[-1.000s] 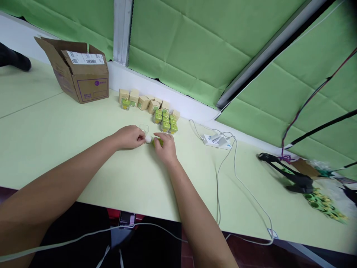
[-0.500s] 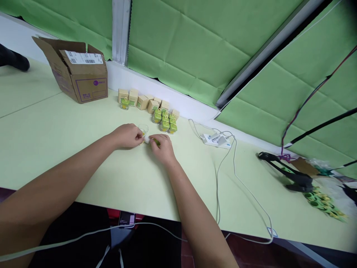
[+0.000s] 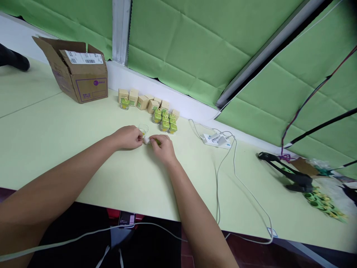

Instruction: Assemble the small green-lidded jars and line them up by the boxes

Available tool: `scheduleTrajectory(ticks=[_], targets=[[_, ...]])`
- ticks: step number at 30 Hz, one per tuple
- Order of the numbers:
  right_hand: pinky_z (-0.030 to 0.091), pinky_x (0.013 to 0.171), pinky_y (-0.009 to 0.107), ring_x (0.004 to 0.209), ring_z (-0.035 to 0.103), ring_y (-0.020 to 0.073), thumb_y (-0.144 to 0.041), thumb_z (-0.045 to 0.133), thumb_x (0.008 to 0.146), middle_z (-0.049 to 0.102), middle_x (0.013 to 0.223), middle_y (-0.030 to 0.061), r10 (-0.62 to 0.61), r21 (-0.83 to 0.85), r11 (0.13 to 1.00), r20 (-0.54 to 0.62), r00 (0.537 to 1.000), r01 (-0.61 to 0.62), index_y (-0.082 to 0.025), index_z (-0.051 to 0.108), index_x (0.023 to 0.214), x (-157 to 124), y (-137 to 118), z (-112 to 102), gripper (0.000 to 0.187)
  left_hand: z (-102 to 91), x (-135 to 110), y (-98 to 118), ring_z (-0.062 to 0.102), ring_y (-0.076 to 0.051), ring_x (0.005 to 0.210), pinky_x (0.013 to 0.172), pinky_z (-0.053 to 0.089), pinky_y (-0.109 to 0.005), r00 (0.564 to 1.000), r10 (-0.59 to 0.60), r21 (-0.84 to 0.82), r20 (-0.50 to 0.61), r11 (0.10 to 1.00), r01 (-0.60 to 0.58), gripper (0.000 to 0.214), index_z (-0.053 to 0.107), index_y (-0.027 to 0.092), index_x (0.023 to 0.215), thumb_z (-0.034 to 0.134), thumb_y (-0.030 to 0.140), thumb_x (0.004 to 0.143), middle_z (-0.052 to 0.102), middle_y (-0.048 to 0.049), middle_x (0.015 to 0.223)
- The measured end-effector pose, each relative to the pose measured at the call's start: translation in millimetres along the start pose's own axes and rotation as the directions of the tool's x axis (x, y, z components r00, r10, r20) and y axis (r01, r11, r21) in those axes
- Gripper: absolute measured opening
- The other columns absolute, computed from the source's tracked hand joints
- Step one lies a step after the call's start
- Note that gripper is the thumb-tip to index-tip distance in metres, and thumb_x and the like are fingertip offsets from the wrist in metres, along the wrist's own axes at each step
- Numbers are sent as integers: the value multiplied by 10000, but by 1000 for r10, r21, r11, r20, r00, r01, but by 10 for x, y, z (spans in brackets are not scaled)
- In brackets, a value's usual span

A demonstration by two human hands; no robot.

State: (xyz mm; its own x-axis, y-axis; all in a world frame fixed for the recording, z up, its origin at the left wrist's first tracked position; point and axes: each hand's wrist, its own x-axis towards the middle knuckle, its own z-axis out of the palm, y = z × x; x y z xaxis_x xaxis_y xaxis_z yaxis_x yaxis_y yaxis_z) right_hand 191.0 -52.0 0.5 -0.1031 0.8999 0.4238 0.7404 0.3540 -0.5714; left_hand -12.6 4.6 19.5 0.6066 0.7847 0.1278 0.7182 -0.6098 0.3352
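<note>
Your right hand (image 3: 164,149) has slid in toward your left hand (image 3: 126,137), and a small white piece (image 3: 146,140) now sits between them, just in front of a clear little cup (image 3: 143,129). Your left fingertips (image 3: 141,138) are clenched on that piece. Your right fingers (image 3: 153,139) press near its other side, though you cannot tell whether they grip it. A green piece (image 3: 158,142) lies partly hidden under your right hand. Farther out stand clear cubes with green-and-yellow contents (image 3: 165,125) and small kraft cartons (image 3: 142,102), with a cardboard shipping box (image 3: 83,80) to their left and a white power strip (image 3: 216,140) to their right.
</note>
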Motion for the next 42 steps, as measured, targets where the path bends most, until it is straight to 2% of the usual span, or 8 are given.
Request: scheduleTrajectory(ticks=[5, 12, 21, 29, 34, 42], targets=[[469, 1030, 393, 1048, 679, 230, -222, 551, 933, 799, 1047, 35, -30, -10, 999, 8, 1000, 30, -247, 776, 960, 13, 9, 15, 228, -50, -19, -8, 448, -196, 527, 551, 233, -349, 999, 27, 55, -20, 998, -26, 276, 490, 228, 555, 553, 302, 813, 535, -36, 554], [474, 1016, 384, 1048, 676, 225, -214, 552, 942, 798, 1029, 34, -79, 3, 997, 20, 997, 79, -247, 775, 955, -2, -4, 23, 226, -44, 9, -57, 522, -211, 573, 584, 250, -352, 999, 9, 75, -43, 997, -6, 229, 622, 226, 609, 549, 289, 817, 616, -62, 612], [479, 1018, 388, 1060, 679, 228, -185, 548, 944, 801, 1031, 39, -105, 27, 994, 37, 994, 104, -235, 776, 970, -1, -5, 29, 235, -62, 8, -38, 524, -207, 583, 546, 250, -344, 1000, -2, 127, -6, 992, 2, 246, 571, 217, 609, 521, 302, 834, 613, -53, 624], [490, 1023, 400, 1062, 680, 237, -192, 535, 948, 798, 1063, 52, -54, 2, 999, -16, 998, 54, -234, 778, 999, 3, 49, 49, 252, -77, 0, -23, 503, -196, 575, 553, 231, -342, 1000, -13, 114, -14, 993, 15, 225, 545, 217, 603, 528, 285, 816, 604, -54, 621], [499, 1015, 402, 1102, 663, 253, -214, 522, 950, 793, 1105, 59, -7, -12, 1000, -92, 996, 6, -223, 776, 1059, 9, 73, 38, 277, -82, -8, -25, 472, -186, 554, 555, 224, -343, 1000, -14, 101, -18, 995, 16, 230, 515, 216, 592, 527, 282, 812, 588, -47, 609], [471, 1077, 441, 1197, 610, 291, -255, 615, 941, 785, 1150, 67, -12, -82, 997, 39, 999, 15, -225, 768, 1163, -23, 43, 72, 271, -86, -14, -15, 481, -192, 561, 550, 246, -347, 1000, 14, 88, -16, 996, -12, 244, 491, 221, 587, 544, 309, 808, 579, -38, 594]])
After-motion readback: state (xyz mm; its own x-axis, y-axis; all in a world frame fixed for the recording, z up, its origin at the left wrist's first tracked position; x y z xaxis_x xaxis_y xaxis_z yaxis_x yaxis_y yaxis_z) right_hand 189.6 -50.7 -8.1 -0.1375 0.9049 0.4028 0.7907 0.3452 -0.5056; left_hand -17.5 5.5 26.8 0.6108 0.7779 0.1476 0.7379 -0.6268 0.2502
